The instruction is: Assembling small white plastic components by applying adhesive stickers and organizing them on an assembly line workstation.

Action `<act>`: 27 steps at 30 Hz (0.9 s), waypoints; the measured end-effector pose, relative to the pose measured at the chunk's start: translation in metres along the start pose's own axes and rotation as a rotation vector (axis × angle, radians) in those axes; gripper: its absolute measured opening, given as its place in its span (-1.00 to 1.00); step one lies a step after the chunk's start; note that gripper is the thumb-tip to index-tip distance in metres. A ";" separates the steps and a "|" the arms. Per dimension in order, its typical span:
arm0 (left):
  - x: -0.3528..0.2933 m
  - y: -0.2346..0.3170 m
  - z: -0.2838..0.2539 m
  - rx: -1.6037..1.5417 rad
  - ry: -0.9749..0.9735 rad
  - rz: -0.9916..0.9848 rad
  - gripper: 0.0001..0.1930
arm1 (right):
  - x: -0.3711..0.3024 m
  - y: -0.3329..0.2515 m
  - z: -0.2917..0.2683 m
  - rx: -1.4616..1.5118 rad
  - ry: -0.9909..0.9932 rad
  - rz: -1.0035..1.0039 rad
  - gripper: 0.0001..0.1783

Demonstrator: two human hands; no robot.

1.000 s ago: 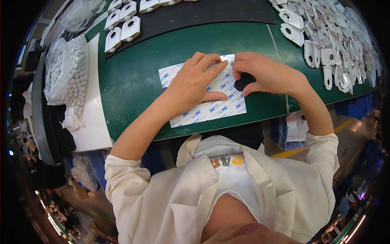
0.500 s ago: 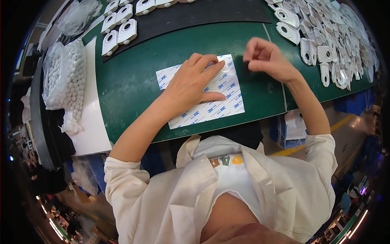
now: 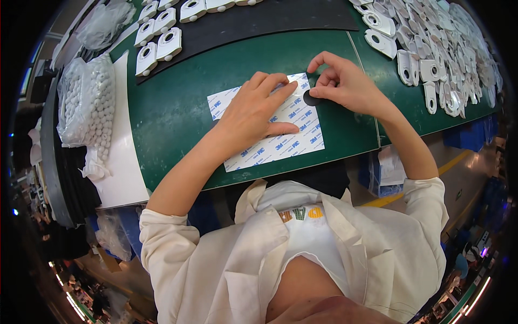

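Note:
A white sheet of adhesive backing paper [image 3: 294, 143] with blue print lies on the green tabletop. Across its upper left part rests my left hand [image 3: 253, 105], palm down with the fingers apart. Just past the sheet's right edge, my right hand [image 3: 345, 83] pinches a small round black pad [image 3: 311, 98] between thumb and a finger. The pad overlaps the sheet's edge in this view; whether it touches the paper I cannot tell.
White plastic parts with round holes [image 3: 169, 44] stand in rows by a black mat [image 3: 259, 32]. A pile of similar white parts [image 3: 431, 70] covers the far right. At left, a clear bag of white balls [image 3: 89, 100] lies on a white board [image 3: 127, 162].
My right hand has moved left to the sheet's edge, bringing the black pad into plain sight. My left hand has stayed in place on the sheet.

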State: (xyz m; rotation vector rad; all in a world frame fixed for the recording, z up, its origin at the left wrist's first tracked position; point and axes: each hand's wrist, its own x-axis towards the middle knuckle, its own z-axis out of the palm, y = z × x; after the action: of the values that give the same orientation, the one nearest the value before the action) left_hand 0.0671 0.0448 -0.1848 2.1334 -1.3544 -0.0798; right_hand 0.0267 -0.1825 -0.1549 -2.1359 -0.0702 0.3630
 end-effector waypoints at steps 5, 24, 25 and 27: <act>0.001 0.000 0.001 0.001 0.008 0.008 -0.31 | 0.003 0.008 -0.001 0.079 -0.005 -0.031 -0.73; 0.001 0.000 -0.001 -0.003 0.001 0.005 -0.32 | 0.008 -0.007 0.000 -0.551 0.169 -0.048 -0.61; 0.001 0.000 -0.001 -0.021 -0.001 0.001 -0.32 | 0.008 -0.006 -0.001 -0.552 0.169 -0.049 -0.61; 0.000 -0.002 -0.003 -0.041 0.035 -0.018 -0.37 | 0.009 -0.003 -0.004 -0.358 0.087 -0.022 -0.64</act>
State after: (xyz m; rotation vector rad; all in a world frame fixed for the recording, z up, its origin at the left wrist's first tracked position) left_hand 0.0704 0.0468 -0.1831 2.1038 -1.3026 -0.0768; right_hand 0.0362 -0.1824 -0.1526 -2.5002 -0.1156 0.2582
